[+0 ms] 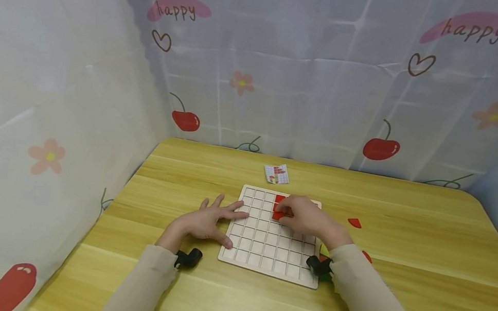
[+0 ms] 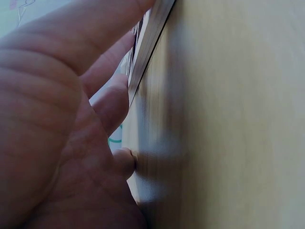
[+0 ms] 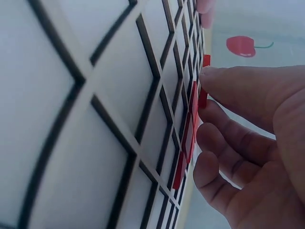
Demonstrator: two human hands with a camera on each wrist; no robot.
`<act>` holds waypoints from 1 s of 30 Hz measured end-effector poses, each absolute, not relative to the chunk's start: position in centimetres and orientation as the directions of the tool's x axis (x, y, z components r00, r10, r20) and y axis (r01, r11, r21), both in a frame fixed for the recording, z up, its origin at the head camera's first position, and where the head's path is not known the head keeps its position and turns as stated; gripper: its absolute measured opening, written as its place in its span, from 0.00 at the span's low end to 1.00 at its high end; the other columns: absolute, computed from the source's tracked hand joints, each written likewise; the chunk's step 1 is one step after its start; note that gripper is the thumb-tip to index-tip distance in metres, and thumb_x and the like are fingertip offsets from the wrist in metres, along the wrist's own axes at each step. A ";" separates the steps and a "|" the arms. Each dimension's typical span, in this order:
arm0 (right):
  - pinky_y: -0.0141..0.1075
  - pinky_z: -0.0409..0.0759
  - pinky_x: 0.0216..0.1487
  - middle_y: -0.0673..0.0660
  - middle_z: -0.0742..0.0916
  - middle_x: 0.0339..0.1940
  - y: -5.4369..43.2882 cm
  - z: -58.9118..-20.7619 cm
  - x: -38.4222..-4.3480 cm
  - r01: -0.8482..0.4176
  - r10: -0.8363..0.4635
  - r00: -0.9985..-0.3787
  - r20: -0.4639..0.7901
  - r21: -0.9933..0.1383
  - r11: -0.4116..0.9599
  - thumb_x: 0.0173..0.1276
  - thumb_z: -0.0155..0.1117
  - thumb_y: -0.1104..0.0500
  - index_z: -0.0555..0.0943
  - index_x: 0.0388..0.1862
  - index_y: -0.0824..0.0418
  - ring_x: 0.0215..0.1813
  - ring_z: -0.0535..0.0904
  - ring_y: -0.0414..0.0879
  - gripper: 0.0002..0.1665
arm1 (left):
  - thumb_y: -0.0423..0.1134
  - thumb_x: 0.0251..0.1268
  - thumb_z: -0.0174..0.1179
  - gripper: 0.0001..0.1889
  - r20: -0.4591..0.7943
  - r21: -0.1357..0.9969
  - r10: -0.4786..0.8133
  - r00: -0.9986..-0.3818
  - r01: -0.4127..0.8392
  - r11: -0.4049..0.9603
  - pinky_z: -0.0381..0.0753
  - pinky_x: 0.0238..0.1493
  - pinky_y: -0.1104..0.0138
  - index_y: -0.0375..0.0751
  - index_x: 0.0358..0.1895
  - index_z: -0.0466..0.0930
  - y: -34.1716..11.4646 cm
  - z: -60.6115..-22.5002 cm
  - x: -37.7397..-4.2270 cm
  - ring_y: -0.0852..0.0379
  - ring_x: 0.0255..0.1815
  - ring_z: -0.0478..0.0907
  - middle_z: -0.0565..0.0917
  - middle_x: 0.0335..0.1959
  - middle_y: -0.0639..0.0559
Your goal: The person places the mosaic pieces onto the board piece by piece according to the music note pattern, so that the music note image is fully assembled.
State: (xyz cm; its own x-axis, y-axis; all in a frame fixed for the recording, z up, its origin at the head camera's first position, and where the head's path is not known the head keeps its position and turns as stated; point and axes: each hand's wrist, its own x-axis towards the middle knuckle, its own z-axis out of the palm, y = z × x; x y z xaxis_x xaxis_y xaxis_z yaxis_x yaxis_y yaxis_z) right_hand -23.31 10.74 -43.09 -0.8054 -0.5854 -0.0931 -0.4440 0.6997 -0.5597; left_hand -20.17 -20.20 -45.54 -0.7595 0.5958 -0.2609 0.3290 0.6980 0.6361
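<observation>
A pale wooden grid board [image 1: 258, 248] lies flat on the table, with square recesses across it. Between thumb and index finger, my right hand [image 1: 309, 217] pinches a thin red tile [image 3: 203, 98] over the board's upper part. Just below that tile, other red pieces [image 3: 189, 126] sit in the grid in the right wrist view. My left hand [image 1: 205, 223] is spread at the board's left edge, its fingertips and thumb touching the rim. In the left wrist view, the palm and fingers [image 2: 112, 102] stand beside the board's side [image 2: 143, 57].
A small printed card [image 1: 277, 174] with a coloured pattern lies beyond the board. To the right is a red rounded-edge piece [image 1: 355, 222]. Another red piece [image 1: 367, 256] and a yellow piece [image 1: 324, 250] are partly hidden by the right forearm. Patterned curtains hang behind the wooden table [image 1: 426, 229].
</observation>
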 end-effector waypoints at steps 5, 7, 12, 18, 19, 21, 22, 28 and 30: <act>0.47 0.82 0.58 0.51 0.88 0.46 10.3 -43.4 -23.2 -0.448 -0.586 -0.805 -0.090 -0.556 0.700 0.70 0.70 0.63 0.87 0.48 0.57 0.47 0.80 0.46 0.09 | 0.58 0.56 0.74 0.43 -0.261 0.638 0.589 -0.764 0.321 0.700 0.18 0.78 0.36 0.70 0.77 0.66 -20.3 -45.6 -20.3 0.38 0.86 0.23 0.49 0.86 0.64; 0.47 0.82 0.59 0.51 0.88 0.47 10.3 -43.4 -23.1 -0.454 -0.586 -0.806 -0.085 -0.546 0.704 0.70 0.70 0.63 0.87 0.47 0.57 0.49 0.80 0.46 0.09 | 0.58 0.55 0.74 0.44 -0.261 0.637 0.589 -0.765 0.322 0.700 0.18 0.78 0.36 0.71 0.77 0.66 -20.3 -45.7 -20.3 0.38 0.86 0.23 0.48 0.86 0.64; 0.47 0.81 0.58 0.52 0.87 0.48 10.2 -43.5 -23.0 -0.470 -0.583 -0.810 -0.066 -0.522 0.712 0.71 0.69 0.63 0.88 0.46 0.56 0.49 0.80 0.46 0.08 | 0.59 0.55 0.74 0.44 -0.263 0.634 0.587 -0.766 0.322 0.703 0.18 0.78 0.36 0.72 0.77 0.65 -20.4 -45.8 -20.4 0.39 0.86 0.23 0.48 0.86 0.66; 0.46 0.81 0.56 0.51 0.86 0.47 10.6 -43.3 -22.7 -0.480 -0.590 -0.805 -0.063 -0.516 0.709 0.72 0.67 0.62 0.89 0.49 0.56 0.47 0.80 0.45 0.10 | 0.59 0.55 0.74 0.44 -0.274 0.629 0.577 -0.769 0.310 0.713 0.18 0.79 0.38 0.75 0.77 0.65 -20.4 -45.9 -20.5 0.40 0.86 0.23 0.47 0.85 0.68; 0.45 0.81 0.56 0.51 0.86 0.47 10.8 -43.3 -22.6 -0.480 -0.590 -0.805 -0.063 -0.515 0.710 0.72 0.67 0.62 0.89 0.49 0.56 0.47 0.80 0.45 0.10 | 0.59 0.55 0.74 0.43 -0.271 0.630 0.578 -0.770 0.312 0.711 0.18 0.79 0.37 0.74 0.77 0.66 -20.3 -45.9 -20.5 0.40 0.86 0.23 0.48 0.85 0.68; 0.44 0.81 0.54 0.50 0.86 0.46 11.2 -43.1 -22.5 -0.485 -0.589 -0.806 -0.058 -0.507 0.713 0.72 0.67 0.61 0.89 0.50 0.56 0.46 0.79 0.44 0.10 | 0.59 0.55 0.74 0.43 -0.276 0.631 0.576 -0.770 0.307 0.713 0.18 0.79 0.38 0.74 0.77 0.66 -20.3 -45.8 -20.4 0.40 0.86 0.23 0.48 0.85 0.68; 0.44 0.81 0.53 0.50 0.86 0.45 11.4 -43.0 -22.4 -0.487 -0.589 -0.806 -0.054 -0.504 0.713 0.73 0.67 0.61 0.89 0.50 0.56 0.45 0.79 0.44 0.10 | 0.58 0.55 0.74 0.43 -0.275 0.630 0.576 -0.770 0.308 0.713 0.18 0.79 0.37 0.74 0.77 0.66 -20.2 -45.8 -20.4 0.40 0.86 0.23 0.48 0.85 0.68; 0.43 0.83 0.52 0.51 0.87 0.46 13.1 -42.4 -21.8 -0.478 -0.576 -0.816 -0.050 -0.499 0.722 0.73 0.67 0.60 0.90 0.49 0.57 0.45 0.80 0.44 0.10 | 0.57 0.55 0.74 0.43 -0.266 0.629 0.579 -0.771 0.316 0.710 0.18 0.78 0.36 0.71 0.77 0.67 -20.1 -45.7 -20.1 0.39 0.86 0.23 0.49 0.85 0.65; 0.43 0.83 0.52 0.52 0.87 0.47 13.7 -42.3 -21.7 -0.457 -0.561 -0.825 -0.069 -0.504 0.733 0.73 0.67 0.60 0.89 0.50 0.57 0.45 0.80 0.44 0.10 | 0.57 0.56 0.74 0.43 -0.265 0.631 0.581 -0.769 0.318 0.708 0.18 0.78 0.36 0.70 0.77 0.67 -20.2 -45.6 -20.1 0.39 0.86 0.23 0.49 0.86 0.65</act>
